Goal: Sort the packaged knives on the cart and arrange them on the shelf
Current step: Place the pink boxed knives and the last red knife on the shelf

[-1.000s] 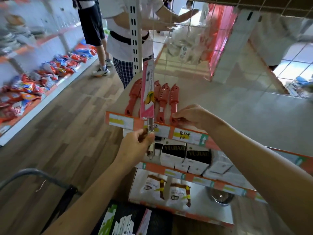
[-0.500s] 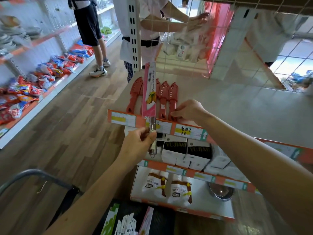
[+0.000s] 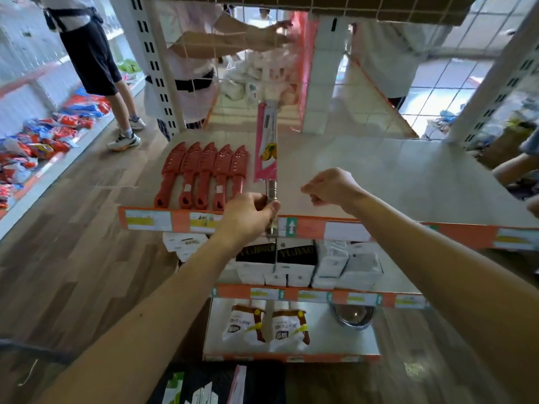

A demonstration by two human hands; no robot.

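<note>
Head view: left grip (image 3: pixel 248 214) pinches the steel handle of a knife (image 3: pixel 266 147) in a pink card sleeve, held upright w/ blade end toward 12 o'clock, over the front edge of the top shelf (image 3: pixel 379 176); can't tell if it touches the shelf. At its 9 o'clock, five red knives (image 3: pixel 204 173) lie side by side on the shelf, handles toward the price strip (image 3: pixel 151 220). Right grip (image 3: pixel 332 186) is at the knife's 3 o'clock, just beside it, fingers curled, holding nothing. Next shelf down: white boxes (image 3: pixel 291 272). Lowest: two bags (image 3: pixel 265 325) and a steel bowl (image 3: pixel 354 314). More packs (image 3: pixel 204 392) at 6 o'clock.
</note>
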